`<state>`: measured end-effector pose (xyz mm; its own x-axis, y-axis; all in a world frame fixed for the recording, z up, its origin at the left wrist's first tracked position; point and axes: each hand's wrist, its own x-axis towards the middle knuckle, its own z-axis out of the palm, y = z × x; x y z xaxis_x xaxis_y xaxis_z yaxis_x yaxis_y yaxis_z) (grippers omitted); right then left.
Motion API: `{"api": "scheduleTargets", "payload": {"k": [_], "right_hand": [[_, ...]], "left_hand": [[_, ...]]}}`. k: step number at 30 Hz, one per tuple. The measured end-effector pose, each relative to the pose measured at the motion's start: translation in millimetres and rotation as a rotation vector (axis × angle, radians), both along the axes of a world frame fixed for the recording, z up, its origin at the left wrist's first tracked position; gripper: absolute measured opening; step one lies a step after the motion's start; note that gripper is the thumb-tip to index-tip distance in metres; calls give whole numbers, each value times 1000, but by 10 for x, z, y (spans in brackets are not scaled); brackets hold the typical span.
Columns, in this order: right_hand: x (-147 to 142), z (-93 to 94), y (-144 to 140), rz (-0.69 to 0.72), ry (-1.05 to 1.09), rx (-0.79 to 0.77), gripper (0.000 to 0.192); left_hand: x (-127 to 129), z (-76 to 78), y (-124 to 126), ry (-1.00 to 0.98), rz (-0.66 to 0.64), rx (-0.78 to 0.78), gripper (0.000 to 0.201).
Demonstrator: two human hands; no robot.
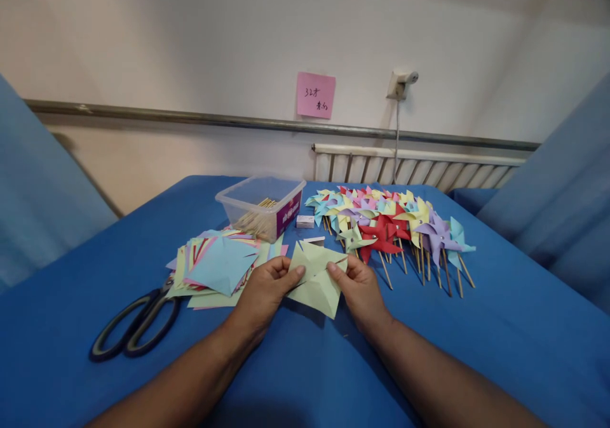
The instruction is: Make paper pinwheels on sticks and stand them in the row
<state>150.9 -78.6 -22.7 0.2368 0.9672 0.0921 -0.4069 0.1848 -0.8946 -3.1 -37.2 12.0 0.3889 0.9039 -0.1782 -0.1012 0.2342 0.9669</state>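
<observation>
Pale-green paper, cut and partly folded [317,279], is pinched from both sides: the left hand [264,291] grips its left edge between thumb and fingers [291,275], while the right hand [362,288] nips a folded point at the right edge with its fingers [336,270] pressed together on it. The sheet sits low over the blue desk [476,339], near the middle of the scene — whether it touches the cloth cannot be told.

Just left of the left hand lies a loose stack of coloured paper squares [222,266], a light-blue sheet on top. Black-handled scissors [138,323] rest further left, blades tucked under the stack's near edge. Beyond the stack, a clear plastic tub [260,206] holds thin wooden sticks.

To the right and farther off, finished pinwheels [386,225] — red, yellow, purple, teal — lie in an overlapping row, sticks pointing toward the near side. A small white box [305,221] sits between tub and pinwheels. On the far wall, a pink note [315,95] is stuck above a white radiator [414,167].
</observation>
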Motion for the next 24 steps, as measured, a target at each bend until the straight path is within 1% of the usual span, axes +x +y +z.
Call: {"api": "scheduleTargets", "payload": {"k": [3,7,10,13,19,24], "right_hand": [[3,-15,-7,44,15,-12,31],[3,-27,-16,70,21,-33,35],[-13,-13,-19,80,28,-54,34],[-23,-1,-16,82,24,-79,32],[4,-21,-14,38,21,-116,29],[14,-7,-33,27,18,-126,33]], "left_hand": [[-11,15,10,29,19,32,29],[-21,-15,16,53,28,48,31],[-26,-28,20,75,30,56,32],[-25,0,13,106,20,61,34],[-9,62,-27,212,-60,73,37],[-1,30,-47,186,-167,70,31]]}}
